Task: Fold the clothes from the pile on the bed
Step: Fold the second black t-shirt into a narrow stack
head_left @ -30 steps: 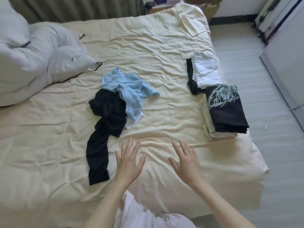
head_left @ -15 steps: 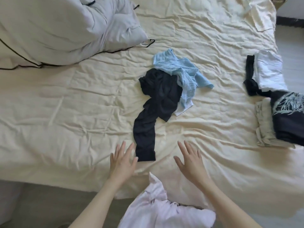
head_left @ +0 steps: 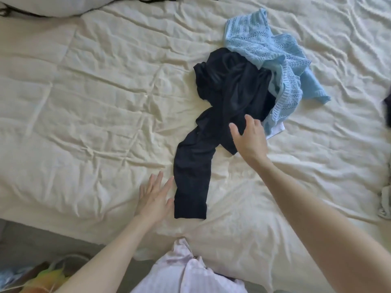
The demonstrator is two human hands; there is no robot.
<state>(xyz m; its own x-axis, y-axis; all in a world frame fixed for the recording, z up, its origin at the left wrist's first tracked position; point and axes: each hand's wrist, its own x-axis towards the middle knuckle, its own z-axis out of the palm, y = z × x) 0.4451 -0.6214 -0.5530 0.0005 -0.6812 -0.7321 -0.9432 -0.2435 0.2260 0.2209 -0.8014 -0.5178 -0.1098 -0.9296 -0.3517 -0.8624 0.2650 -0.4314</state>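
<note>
A small pile lies mid-bed on the cream sheet (head_left: 95, 115). A crumpled black garment (head_left: 224, 98) trails one long leg toward me. A light blue knit top (head_left: 273, 49) lies bunched behind and to its right, with a scrap of white cloth (head_left: 276, 130) peeking out beneath. My right hand (head_left: 250, 137) hovers with spread fingers over the black garment's lower right edge, holding nothing. My left hand (head_left: 154, 197) lies flat with straight fingers on the sheet, just left of the black leg's end.
A grey pillow or duvet (head_left: 53, 5) fills the top left corner. Folded clothes show only as dark (head_left: 387, 111) and pale (head_left: 386, 203) slivers at the right edge. The bed's near edge runs below my left hand, with coloured items (head_left: 44, 275) on the floor.
The view has moved closer to the pile. My right hand has reached forward from the bare sheet to the black garment. My left hand has shifted up beside the black leg's end.
</note>
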